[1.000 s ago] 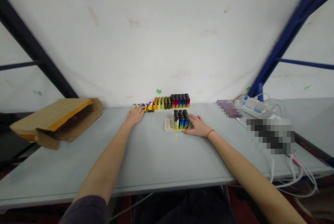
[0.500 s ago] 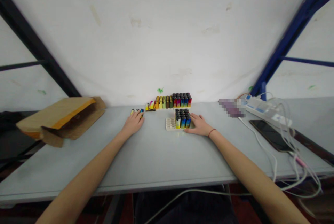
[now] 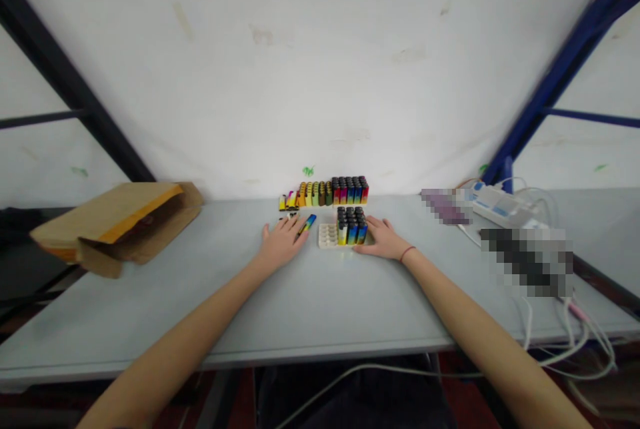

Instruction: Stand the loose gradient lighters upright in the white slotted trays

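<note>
My left hand (image 3: pixel 283 240) lies over a few loose lighters, its fingers stretched out and flat. A blue and yellow lighter (image 3: pixel 307 223) shows beside its fingertips, lying on the table; others are mostly hidden under the fingers. A white tray (image 3: pixel 327 235) with round holes stands in front of me. Upright lighters (image 3: pixel 352 229) with black tops fill its right part, while the holes at its left are bare. My right hand (image 3: pixel 383 240) is closed around the tray's right end, thumb along the front and fingers behind.
Behind stand a block of black-topped lighters (image 3: pixel 350 191) and a row of yellow to dark green lighters (image 3: pixel 315 194). Some yellow and pink lighters (image 3: pixel 289 201) lie left of them. An opened cardboard box (image 3: pixel 115 222) sits at left; a power strip (image 3: pixel 500 205) and white cables are at right.
My left hand has slid to the right across the table, bringing loose lighters along under its fingers. My right hand has stayed at the tray.
</note>
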Demonstrator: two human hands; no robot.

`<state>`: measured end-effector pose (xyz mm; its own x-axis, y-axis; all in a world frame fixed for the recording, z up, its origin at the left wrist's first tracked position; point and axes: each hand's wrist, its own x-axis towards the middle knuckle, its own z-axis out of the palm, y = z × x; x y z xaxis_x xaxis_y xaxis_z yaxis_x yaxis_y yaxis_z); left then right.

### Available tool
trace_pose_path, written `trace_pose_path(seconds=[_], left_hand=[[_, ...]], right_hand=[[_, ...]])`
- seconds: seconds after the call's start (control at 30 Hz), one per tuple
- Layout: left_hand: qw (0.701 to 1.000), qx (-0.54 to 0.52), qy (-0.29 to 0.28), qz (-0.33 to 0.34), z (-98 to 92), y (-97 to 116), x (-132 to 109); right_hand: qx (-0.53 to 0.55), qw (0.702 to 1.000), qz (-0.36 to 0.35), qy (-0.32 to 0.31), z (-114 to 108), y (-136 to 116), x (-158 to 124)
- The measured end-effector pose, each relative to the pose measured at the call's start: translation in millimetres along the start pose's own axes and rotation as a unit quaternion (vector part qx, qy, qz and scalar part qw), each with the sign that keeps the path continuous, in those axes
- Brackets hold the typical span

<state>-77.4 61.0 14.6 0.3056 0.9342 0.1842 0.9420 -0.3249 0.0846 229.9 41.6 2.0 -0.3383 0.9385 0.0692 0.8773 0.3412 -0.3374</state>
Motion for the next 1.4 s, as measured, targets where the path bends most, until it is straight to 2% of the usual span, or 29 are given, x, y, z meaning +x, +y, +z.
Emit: trace_pose_path(seconds=[0.1, 0.17, 0.23, 0.33, 0.47, 0.57, 0.63, 0.7, 0.83, 0.93, 1.03, 1.13, 1.27, 1.4], left_hand=[[0.998, 0.006, 0.055, -0.033, -10.1, -5, 17], [0.998, 0.016, 0.047, -0.044, -14.8, -9, 28], [0.999, 0.019, 0.015, -0.026, -16.2, -8, 37], [1.0, 0.023, 0.008, 0.004, -11.3, 4, 44], [0.999, 0.024, 0.022, -0.018, -1.3, 25, 44], [0.998, -0.028, 0.033, -0.039, 1.6, 32, 40], [0.991, -0.118, 0.048, -0.041, 1.6, 31, 39], [0.963, -0.259, 0.054, -0.042, 1.3, 27, 40], [0.849, -0.517, 0.006, -0.114, 0.3, 23, 43], [0.781, -0.607, -0.001, -0.149, -2.5, 27, 42], [0.728, -0.675, 0.003, -0.123, -6.5, 35, 38], [0.694, -0.712, -0.007, -0.106, -9.7, 41, 33], [0.652, -0.743, -0.042, -0.148, -11.4, 43, 33], [0.639, -0.747, -0.079, -0.165, -8.2, 44, 34]], right_hand=[[0.005, 1.0, 0.001, 0.003, 0, -2, 0], [0.006, 1.0, 0.002, 0.004, 0, -2, 0], [0.005, 1.0, 0.002, 0.003, 0, -2, 0], [0.004, 1.0, 0.002, 0.002, 0, -1, 0], [0.004, 1.0, 0.002, -0.001, -1, -2, -1], [0.003, 1.0, -0.002, 0.003, -1, -2, -1], [0.002, 1.0, -0.003, 0.007, 0, 0, -1], [0.003, 1.0, -0.005, 0.009, 1, 1, -1], [0.005, 1.0, -0.007, 0.009, 2, 2, -1], [0.003, 1.0, -0.008, 0.009, 1, 3, 0], [0.0, 1.0, -0.013, 0.009, 1, 3, 0], [0.002, 1.0, -0.013, 0.007, 1, 3, 0], [0.005, 1.0, -0.01, 0.005, 1, 2, 0], [0.006, 1.0, -0.007, 0.004, 0, 1, 0]])
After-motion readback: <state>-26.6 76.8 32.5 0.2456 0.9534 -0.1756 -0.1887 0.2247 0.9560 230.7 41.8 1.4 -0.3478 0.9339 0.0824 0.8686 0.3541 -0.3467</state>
